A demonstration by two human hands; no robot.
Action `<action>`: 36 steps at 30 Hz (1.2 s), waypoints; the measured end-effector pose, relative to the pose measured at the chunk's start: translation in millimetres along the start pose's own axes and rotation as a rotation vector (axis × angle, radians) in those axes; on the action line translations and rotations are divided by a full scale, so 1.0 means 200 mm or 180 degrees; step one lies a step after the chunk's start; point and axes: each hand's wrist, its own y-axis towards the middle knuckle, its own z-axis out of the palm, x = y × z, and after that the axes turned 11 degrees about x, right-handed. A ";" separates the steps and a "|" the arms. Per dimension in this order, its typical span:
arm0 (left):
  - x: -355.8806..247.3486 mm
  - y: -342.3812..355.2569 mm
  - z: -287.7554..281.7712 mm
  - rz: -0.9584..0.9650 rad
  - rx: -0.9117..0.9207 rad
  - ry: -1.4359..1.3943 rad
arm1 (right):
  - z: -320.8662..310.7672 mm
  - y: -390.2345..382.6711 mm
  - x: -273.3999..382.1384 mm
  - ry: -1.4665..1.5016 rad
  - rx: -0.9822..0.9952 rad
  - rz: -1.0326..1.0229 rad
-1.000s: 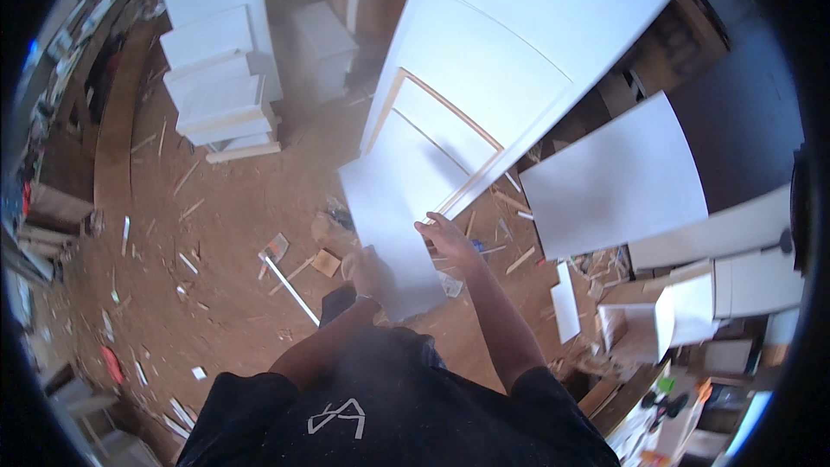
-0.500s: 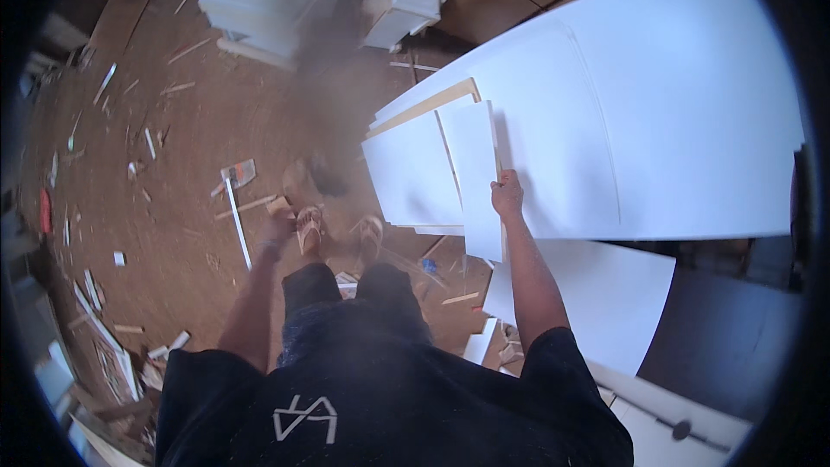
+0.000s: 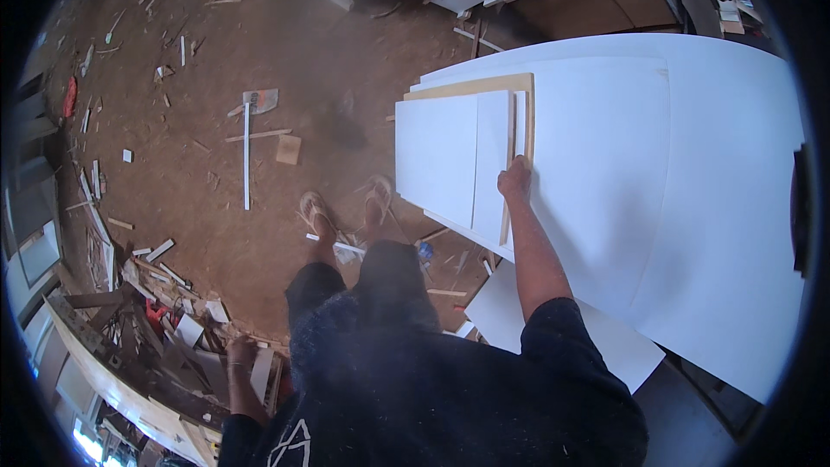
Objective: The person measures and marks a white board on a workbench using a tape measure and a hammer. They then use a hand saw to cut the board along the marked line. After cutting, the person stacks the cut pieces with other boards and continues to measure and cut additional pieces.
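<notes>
Now standing squarely before the stack at frame right. Right hand (image 3: 515,180) shifted up, fingers curled on the narrow white panel (image 3: 489,164) atop big white boards (image 3: 657,182). Left hand (image 3: 240,353) dropped lower left, closed near scrap wood (image 3: 186,329); grip unclear.

Your right hand (image 3: 515,180) rests on a narrow white strip (image 3: 493,164) near the left edge of the big white sheet (image 3: 674,173); your left hand (image 3: 240,351) hangs low over scrap wood (image 3: 164,329).
</notes>
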 end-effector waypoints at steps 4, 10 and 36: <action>-0.62 0.02 0.49 -0.0256 -0.0024 -0.1784 | -0.01 -0.03 -0.04 -0.0352 -0.0146 -0.0257; -0.96 0.07 0.51 0.0713 -0.0599 -0.2168 | -0.04 0.01 -0.04 -0.0510 0.0220 -0.0025; -1.14 0.14 0.77 0.0943 -0.0510 -0.2089 | -0.03 0.11 -0.05 -0.1430 0.0526 -0.0328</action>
